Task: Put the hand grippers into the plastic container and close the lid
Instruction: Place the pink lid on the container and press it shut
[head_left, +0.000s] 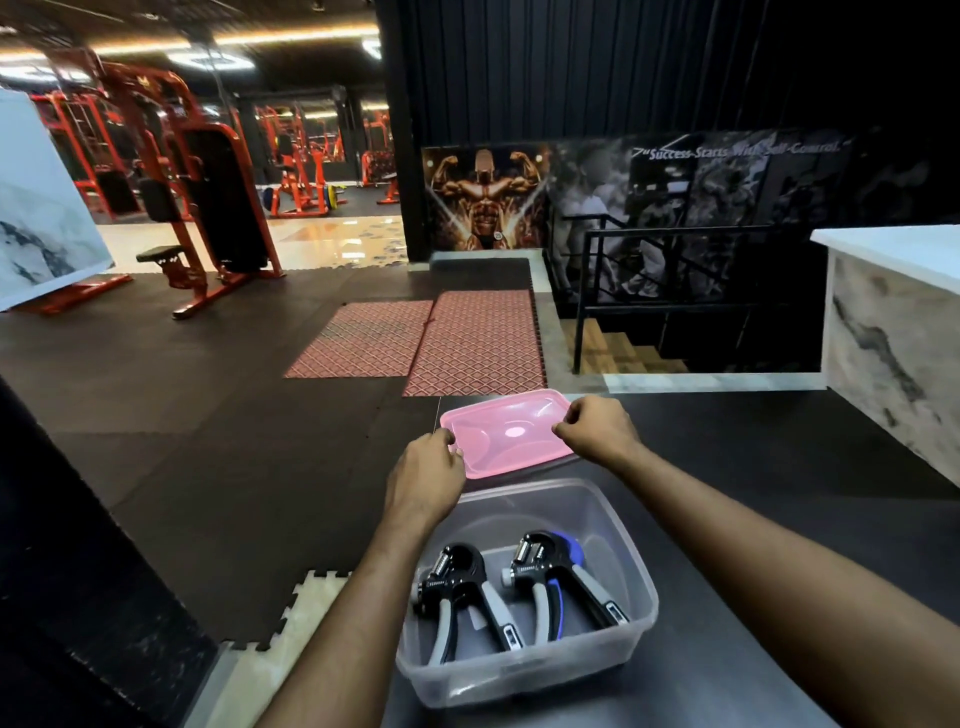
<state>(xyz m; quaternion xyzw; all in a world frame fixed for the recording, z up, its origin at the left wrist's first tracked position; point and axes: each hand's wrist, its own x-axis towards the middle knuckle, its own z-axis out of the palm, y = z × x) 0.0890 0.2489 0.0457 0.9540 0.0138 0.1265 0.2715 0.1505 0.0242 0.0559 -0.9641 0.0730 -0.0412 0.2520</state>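
A clear plastic container (618, 525) stands on the black table near me. Two black and grey hand grippers lie inside it side by side, one on the left (460, 592) and one on the right (558, 582), with a blue part under the right one. The pink lid (509, 431) lies just beyond the container. My left hand (426, 480) pinches the lid's left near edge. My right hand (597, 428) pinches its right edge.
The black table (753, 467) runs to the right toward a marble counter (893, 332). Beyond it are red patterned floor mats (467, 338), a railed stairwell (649, 312) and red gym machines (208, 197) at the back left.
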